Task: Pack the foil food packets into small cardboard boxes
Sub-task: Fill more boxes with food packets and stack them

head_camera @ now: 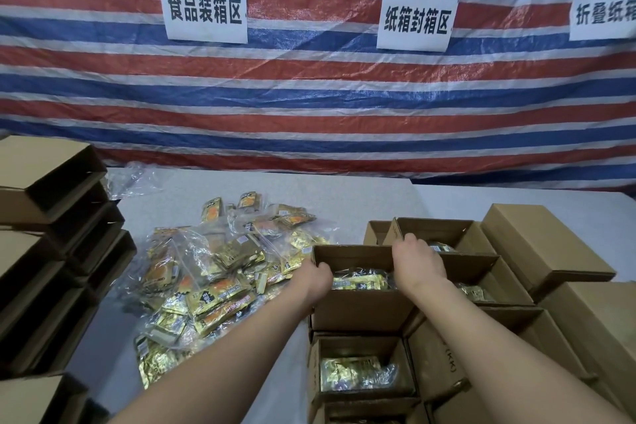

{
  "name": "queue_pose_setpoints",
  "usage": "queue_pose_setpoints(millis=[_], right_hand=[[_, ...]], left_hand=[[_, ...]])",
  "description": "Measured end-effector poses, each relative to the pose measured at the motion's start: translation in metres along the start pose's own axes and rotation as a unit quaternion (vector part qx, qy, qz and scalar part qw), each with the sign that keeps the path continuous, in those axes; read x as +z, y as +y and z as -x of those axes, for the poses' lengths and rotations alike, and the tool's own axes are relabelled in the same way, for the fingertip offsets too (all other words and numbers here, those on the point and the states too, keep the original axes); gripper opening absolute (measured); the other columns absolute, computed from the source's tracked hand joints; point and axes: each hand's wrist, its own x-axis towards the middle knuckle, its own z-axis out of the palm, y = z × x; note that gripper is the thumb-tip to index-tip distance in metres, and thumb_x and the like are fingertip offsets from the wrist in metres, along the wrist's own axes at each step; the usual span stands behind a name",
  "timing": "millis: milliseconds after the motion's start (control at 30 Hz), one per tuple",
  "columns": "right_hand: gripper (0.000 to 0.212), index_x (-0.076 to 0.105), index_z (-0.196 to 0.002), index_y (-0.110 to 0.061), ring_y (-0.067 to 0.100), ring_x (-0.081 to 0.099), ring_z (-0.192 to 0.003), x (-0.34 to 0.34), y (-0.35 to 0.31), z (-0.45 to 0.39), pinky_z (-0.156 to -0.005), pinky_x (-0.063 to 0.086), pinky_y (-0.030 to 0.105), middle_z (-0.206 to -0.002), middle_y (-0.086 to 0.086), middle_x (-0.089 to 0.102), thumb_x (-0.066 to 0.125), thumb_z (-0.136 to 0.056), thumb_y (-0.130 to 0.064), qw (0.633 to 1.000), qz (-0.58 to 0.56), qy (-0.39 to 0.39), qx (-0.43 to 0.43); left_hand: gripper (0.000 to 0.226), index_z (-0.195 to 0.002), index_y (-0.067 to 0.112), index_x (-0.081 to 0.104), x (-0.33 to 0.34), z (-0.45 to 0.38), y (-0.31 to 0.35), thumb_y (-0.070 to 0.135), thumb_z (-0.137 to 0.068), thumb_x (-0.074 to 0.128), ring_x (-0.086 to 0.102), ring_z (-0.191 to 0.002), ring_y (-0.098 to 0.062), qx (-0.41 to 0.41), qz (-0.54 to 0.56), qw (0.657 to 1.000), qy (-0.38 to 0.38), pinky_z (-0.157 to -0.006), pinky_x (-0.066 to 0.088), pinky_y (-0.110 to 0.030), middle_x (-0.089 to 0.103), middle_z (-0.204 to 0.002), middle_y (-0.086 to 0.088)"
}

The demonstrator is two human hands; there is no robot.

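Far left: stack of empty open boxes (58,217), lying on their sides, mouths facing right. Just right of its top, crumpled clear plastic (127,181) on the grey table (309,196).

Centre-left: loose pile of foil packets (213,272), gold, some in clear zip bags, spread on the table between the stack and the packed boxes.

Left hand (315,277) sits at the left wall of the open box (361,306), fingers curled over the wall's top edge, gripping it. The box holds gold packets; a few show between the two wrists.

Right hand (414,260) is at the same box's far right corner, back of hand up, fingers reaching over the rim. Fingertips hidden, so cannot tell whether they grip the rim or just rest on it.

Nearer the camera, a second filled box (361,368) sits open, packets inside under clear film. Behind and right of the held box, more open boxes (444,237) with packets, packed tight against each other.

Far right: closed boxes (547,251), stacked, touching the open ones.

Backdrop: striped tarp (309,96), red/blue/white, with three white signs (205,7) in Chinese characters; the rightmost is cut off by the frame edge.
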Motion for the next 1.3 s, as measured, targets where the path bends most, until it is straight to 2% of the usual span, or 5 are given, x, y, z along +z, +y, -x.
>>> queue_pose_setpoints(millis=[400,700,967,1133,1300], right_hand=[[0.039,0.055,-0.129,-0.016,0.02,0.059,-0.103,-0.019,-0.021,0.008,-0.081,0.052,0.031,-0.119,0.005,0.057,0.06,-0.091,-0.024,0.998,0.02,0.056,0.018],[0.032,0.063,-0.121,-0.014,0.019,0.059,-0.097,-0.062,-0.147,0.022,-0.081,0.048,0.031,-0.117,0.005,0.063,0.05,-0.098,-0.031,0.95,-0.283,0.087,-0.101],[0.052,0.041,-0.148,-0.018,0.016,0.04,-0.136,-0.084,-0.275,0.015,-0.114,0.032,0.035,-0.147,-0.001,0.044,0.05,-0.099,-0.032,0.889,-0.417,0.039,-0.187],[0.055,0.037,-0.15,-0.02,0.016,0.038,-0.138,-0.089,-0.312,0.003,-0.112,0.032,0.034,-0.15,-0.004,0.041,0.049,-0.098,-0.034,0.891,-0.413,0.025,-0.188],[0.055,0.036,-0.151,-0.02,0.017,0.036,-0.141,-0.09,-0.325,-0.002,-0.114,0.031,0.038,-0.153,-0.002,0.039,0.048,-0.099,-0.034,0.896,-0.405,0.015,-0.181]], left_hand=[[0.071,-0.154,0.006,0.016,-0.041,0.029,-0.008,0.049,-0.1,0.033,0.037,-0.138,-0.031,0.058,0.028,0.998,0.003,-0.106,0.034,-0.033,0.035,-0.153,-0.015],[0.017,-0.1,0.024,0.059,-0.195,0.057,-0.057,0.03,-0.1,0.044,0.061,-0.086,-0.013,0.213,-0.079,0.954,0.196,-0.062,0.046,-0.019,0.064,-0.091,0.008],[0.036,-0.11,0.003,0.056,-0.393,0.003,-0.094,0.032,-0.09,0.054,0.057,-0.101,-0.041,0.128,-0.365,0.811,0.44,-0.087,0.044,-0.046,0.061,-0.108,-0.022],[0.073,-0.143,0.011,0.033,-0.437,-0.04,-0.107,0.056,-0.088,0.052,0.032,-0.139,-0.036,0.04,-0.441,0.794,0.416,-0.112,0.024,-0.057,0.038,-0.149,-0.016],[0.082,-0.148,0.02,0.024,-0.456,-0.069,-0.123,0.059,-0.083,0.056,0.021,-0.144,-0.037,-0.045,-0.419,0.824,0.378,-0.105,0.016,-0.075,0.027,-0.156,-0.008]])
